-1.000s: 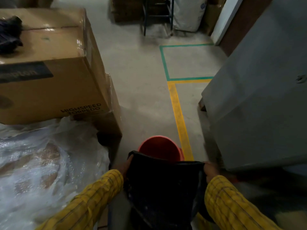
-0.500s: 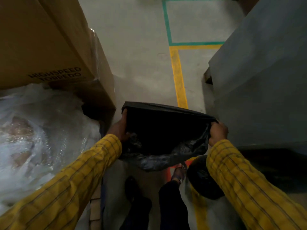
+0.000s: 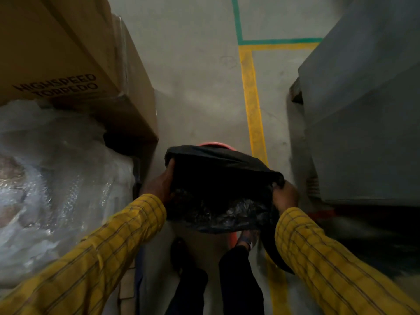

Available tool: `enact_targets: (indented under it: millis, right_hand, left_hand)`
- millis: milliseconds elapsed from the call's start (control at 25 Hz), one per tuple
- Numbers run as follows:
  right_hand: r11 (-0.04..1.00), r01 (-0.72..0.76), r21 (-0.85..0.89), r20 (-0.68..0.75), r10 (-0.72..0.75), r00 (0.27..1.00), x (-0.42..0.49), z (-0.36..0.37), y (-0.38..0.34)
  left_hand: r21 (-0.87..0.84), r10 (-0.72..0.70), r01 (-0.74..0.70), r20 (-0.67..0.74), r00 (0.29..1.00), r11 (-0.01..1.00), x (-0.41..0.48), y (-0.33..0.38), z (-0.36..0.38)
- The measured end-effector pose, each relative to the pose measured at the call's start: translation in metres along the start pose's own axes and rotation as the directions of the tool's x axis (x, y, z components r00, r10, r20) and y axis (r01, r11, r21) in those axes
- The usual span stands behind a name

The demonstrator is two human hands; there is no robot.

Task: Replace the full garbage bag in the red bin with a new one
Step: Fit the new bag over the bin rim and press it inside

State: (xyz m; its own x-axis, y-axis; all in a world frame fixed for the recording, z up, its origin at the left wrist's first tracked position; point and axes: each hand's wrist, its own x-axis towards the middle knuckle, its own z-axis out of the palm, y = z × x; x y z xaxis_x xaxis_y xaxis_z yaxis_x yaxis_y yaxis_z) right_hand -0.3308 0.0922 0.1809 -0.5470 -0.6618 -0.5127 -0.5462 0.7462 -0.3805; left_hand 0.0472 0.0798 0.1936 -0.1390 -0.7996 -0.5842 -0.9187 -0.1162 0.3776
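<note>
A black garbage bag (image 3: 218,192) is stretched open in front of me, its mouth facing me. My left hand (image 3: 160,186) grips the bag's left edge and my right hand (image 3: 284,195) grips its right edge. Both arms wear yellow checked sleeves. The red bin (image 3: 214,144) is almost wholly hidden behind the bag; only a thin arc of its far rim shows above the bag's top edge, and a red sliver shows below the bag. Another dark rounded bag-like shape (image 3: 272,253) sits low by my right forearm.
Stacked cardboard boxes (image 3: 68,64) and a bubble-wrapped bundle (image 3: 56,173) crowd the left. A large grey cabinet (image 3: 363,110) stands on the right. Between them runs a concrete aisle with a yellow floor line (image 3: 252,98) and green tape. My legs and feet are below the bag.
The view has tilted downward and the bag has been lifted and spread open. Since half a second ago the bag has dropped slightly toward the bin, whose far rim now shows again.
</note>
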Motion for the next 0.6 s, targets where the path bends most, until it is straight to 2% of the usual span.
enact_targets:
  millis: [120,200,320,400,520,600]
  right_hand:
    - [0.992,-0.088,-0.087,0.146,0.1,0.984,0.011,0.033,0.027]
    - [0.982,-0.189,-0.018,0.17,0.189,0.967,0.022,0.054,0.055]
    - [0.964,-0.265,-0.019,0.208,0.263,0.942,0.048,0.087,0.097]
    - [0.962,-0.239,-0.13,0.176,0.26,0.95,0.069,0.107,0.123]
    - [0.928,-0.175,-0.329,0.104,0.22,0.97,0.083,0.114,0.134]
    - [0.952,-0.193,-0.237,0.1,0.221,0.97,0.091,0.117,0.121]
  left_hand:
    - [0.068,0.002,-0.015,0.191,0.982,0.998,0.009,-0.024,0.034]
    - [0.058,0.003,-0.016,0.211,0.978,0.998,0.01,-0.036,0.057]
    - [-0.015,0.03,-0.028,0.157,0.987,0.999,0.011,-0.052,0.097]
    - [-0.017,0.041,-0.04,0.102,0.994,0.999,0.017,-0.067,0.129]
    - [0.068,0.016,-0.017,0.004,1.0,0.998,0.035,-0.094,0.171]
    - [0.125,-0.017,0.023,-0.045,0.999,0.992,0.047,-0.101,0.184]
